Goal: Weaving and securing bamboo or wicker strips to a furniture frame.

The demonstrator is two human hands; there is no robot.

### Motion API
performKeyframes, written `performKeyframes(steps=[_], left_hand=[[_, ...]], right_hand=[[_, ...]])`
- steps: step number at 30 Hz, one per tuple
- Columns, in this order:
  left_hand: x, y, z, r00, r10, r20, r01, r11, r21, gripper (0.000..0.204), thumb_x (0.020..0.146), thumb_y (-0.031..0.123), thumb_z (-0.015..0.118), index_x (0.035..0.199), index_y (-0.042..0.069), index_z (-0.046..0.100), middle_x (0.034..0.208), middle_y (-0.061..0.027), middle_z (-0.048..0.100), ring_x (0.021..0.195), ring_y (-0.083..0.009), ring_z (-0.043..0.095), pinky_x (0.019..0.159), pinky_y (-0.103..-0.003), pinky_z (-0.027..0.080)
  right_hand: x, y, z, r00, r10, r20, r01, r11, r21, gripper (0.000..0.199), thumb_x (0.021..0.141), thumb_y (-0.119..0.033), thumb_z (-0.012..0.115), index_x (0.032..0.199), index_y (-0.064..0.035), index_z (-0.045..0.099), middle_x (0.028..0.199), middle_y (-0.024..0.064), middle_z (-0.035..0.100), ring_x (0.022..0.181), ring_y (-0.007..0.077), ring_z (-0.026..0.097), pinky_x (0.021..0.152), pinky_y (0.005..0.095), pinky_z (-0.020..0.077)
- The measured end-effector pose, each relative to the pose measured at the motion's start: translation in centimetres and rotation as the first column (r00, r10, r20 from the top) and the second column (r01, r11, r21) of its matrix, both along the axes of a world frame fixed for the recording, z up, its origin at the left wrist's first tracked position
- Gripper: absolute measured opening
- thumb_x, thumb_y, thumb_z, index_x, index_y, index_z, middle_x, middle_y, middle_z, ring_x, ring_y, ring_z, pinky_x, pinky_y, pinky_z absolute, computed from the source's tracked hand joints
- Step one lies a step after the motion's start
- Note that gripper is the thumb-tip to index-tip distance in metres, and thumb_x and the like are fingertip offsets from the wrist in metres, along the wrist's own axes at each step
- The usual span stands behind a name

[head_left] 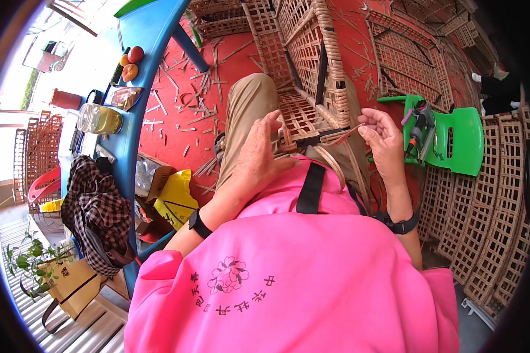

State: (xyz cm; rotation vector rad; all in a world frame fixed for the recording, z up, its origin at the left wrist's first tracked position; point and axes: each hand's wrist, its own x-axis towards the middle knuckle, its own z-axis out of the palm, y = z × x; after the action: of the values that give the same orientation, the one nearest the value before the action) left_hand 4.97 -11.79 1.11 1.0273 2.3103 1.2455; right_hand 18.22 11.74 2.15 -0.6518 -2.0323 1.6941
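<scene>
A woven wicker frame (312, 65) of tan rattan leans against my knees and rises away from me. My left hand (259, 154) rests on its lower woven edge, fingers spread over the strands. My right hand (383, 141) is raised to the right of the frame and pinches a thin flat rattan strip (341, 138) that runs back to the weave. My pink top fills the lower part of the view, with a black strap across it.
A blue table (138, 35) on the left carries fruit, a glass jar (100, 119) and a checked cloth (94, 206). A green plastic stool (459, 141) on the right holds a power tool (421, 126). Woven panels (489, 235) lie right; rattan offcuts litter the red floor.
</scene>
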Motion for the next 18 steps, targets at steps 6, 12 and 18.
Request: performKeyframes(steps=[6, 12, 18], left_hand=[[-0.7, -0.5, -1.2, 0.991, -0.112, 0.072, 0.106, 0.991, 0.083, 0.046, 0.076, 0.016, 0.078, 0.116, 0.002, 0.060, 0.115, -0.0120, 0.051, 0.113, -0.0247, 0.051, 0.095, -0.037, 0.047], [-0.9, -0.3, -1.9, 0.718, -0.217, 0.661, -0.122, 0.897, 0.426, 0.020, 0.092, 0.015, 0.063, 0.102, -0.001, 0.067, 0.107, -0.0050, 0.057, 0.100, -0.0109, 0.056, 0.089, -0.028, 0.046], [-1.0, -0.2, -2.1, 0.704, -0.116, 0.701, -0.192, 0.919, 0.344, 0.013, 0.092, 0.013, 0.063, 0.096, 0.001, 0.065, 0.098, -0.0013, 0.062, 0.096, -0.0084, 0.057, 0.083, -0.025, 0.047]], right_hand=[[1.5, -1.3, 2.0, 0.992, 0.107, 0.066, -0.122, 0.947, 0.297, 0.009, 0.082, 0.002, 0.066, 0.091, -0.0004, 0.064, 0.082, 0.0026, 0.064, 0.074, 0.0093, 0.060, 0.067, 0.0240, 0.0477], [1.3, -2.7, 2.4, 0.952, 0.248, 0.178, -0.298, 0.877, 0.376, 0.013, 0.079, 0.003, 0.067, 0.091, -0.0006, 0.065, 0.084, 0.0064, 0.065, 0.077, 0.0153, 0.063, 0.070, 0.0265, 0.0489], [1.3, -2.9, 1.5, 0.932, 0.302, 0.202, -0.351, 0.892, 0.284, 0.014, 0.080, 0.002, 0.067, 0.093, 0.0004, 0.065, 0.086, 0.0070, 0.066, 0.080, 0.0142, 0.063, 0.072, 0.0263, 0.0487]])
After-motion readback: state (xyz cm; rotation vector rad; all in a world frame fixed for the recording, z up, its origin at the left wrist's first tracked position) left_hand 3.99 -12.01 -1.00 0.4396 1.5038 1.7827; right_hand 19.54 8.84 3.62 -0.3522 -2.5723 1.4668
